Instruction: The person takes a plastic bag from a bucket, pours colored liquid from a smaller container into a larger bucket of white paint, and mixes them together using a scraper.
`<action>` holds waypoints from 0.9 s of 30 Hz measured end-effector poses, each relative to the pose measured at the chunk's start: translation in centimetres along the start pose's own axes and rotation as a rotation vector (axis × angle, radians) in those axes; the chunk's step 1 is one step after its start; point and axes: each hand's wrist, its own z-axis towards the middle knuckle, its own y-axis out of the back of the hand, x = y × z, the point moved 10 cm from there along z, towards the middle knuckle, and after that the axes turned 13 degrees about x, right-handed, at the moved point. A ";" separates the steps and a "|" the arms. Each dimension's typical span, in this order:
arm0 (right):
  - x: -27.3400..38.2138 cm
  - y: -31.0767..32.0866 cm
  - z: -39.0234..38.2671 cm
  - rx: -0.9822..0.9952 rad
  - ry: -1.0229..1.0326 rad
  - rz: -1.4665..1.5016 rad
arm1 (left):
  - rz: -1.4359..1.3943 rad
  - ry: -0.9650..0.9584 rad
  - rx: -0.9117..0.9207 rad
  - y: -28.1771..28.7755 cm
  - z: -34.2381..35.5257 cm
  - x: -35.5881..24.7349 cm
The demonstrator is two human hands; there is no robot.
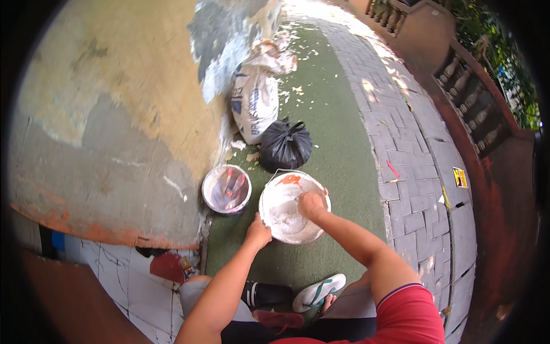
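Note:
A white bucket (268, 225) with a wire handle stands on the green ground in front of me. Pale, wet-looking paste (286, 217) lies inside it, and an orange smear marks its far inner wall. My left hand (259, 233) grips the bucket's near left rim. Over the bucket's right part, my right hand (311, 206) is closed in a fist; whatever it holds is hidden beneath it. To the left stands a smaller pail (205, 194), stained inside, with reddish-handled tools (230, 182) leaning in it.
Behind the bucket sit a tied black plastic bag (285, 146) and a full white sack (252, 106) against the peeling wall (143, 114). Paint flakes litter the green strip. Grey paving (409, 200) runs along the right. Flip-flops (319, 292) and a black sandal (269, 294) lie near me.

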 end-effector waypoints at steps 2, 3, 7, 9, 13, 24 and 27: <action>1.4 -1.6 1.4 0.032 -0.006 0.042 | -0.078 -0.051 0.012 1.3 0.6 2.2; 1.7 -1.8 1.6 0.015 0.020 0.053 | -0.120 -0.066 0.034 1.4 0.7 2.2; 2.1 -0.5 0.8 0.075 0.049 0.085 | -0.119 -0.013 0.044 1.5 -0.1 1.5; 1.6 0.3 0.2 0.091 0.046 0.060 | -0.115 -0.005 0.033 1.1 0.2 1.1; 1.6 -0.4 0.4 0.055 0.064 -0.037 | -0.217 0.043 0.041 0.0 -0.9 0.4; -0.7 -2.7 1.7 0.075 0.094 0.249 | -0.224 -0.072 0.092 -0.4 -0.8 -0.9; 2.0 -0.4 -0.3 0.217 0.132 0.093 | -0.176 -0.056 0.082 0.7 -2.4 -2.2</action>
